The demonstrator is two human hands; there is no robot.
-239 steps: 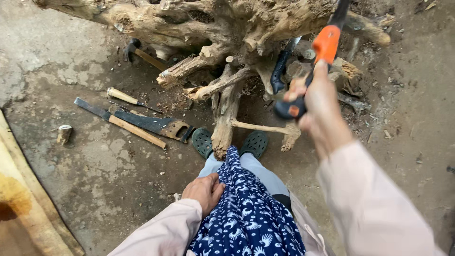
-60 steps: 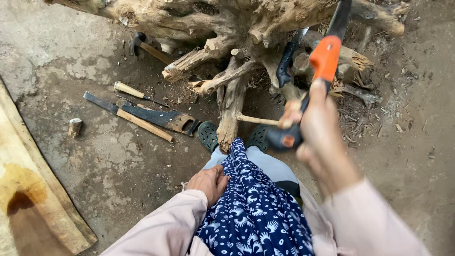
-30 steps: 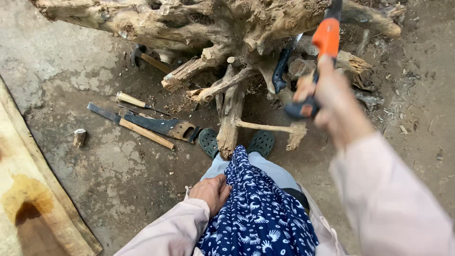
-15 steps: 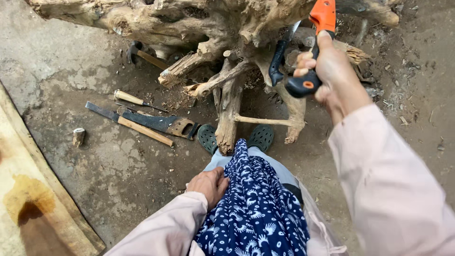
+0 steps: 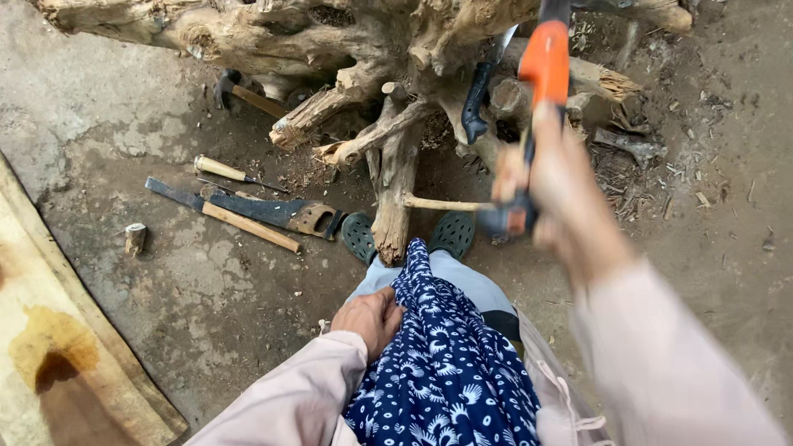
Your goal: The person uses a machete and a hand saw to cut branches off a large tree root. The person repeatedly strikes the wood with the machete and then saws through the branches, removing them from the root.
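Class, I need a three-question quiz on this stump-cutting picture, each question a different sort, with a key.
1. True or false: the left hand rests on the person's lap.
2. The right hand grips which tool? A) hammer B) orange-handled saw C) chisel
3. Fill in: the hand saw lies on the ground to the ____ of the two shoes, as seen in the picture.

Key: 1 true; 2 B; 3 left.
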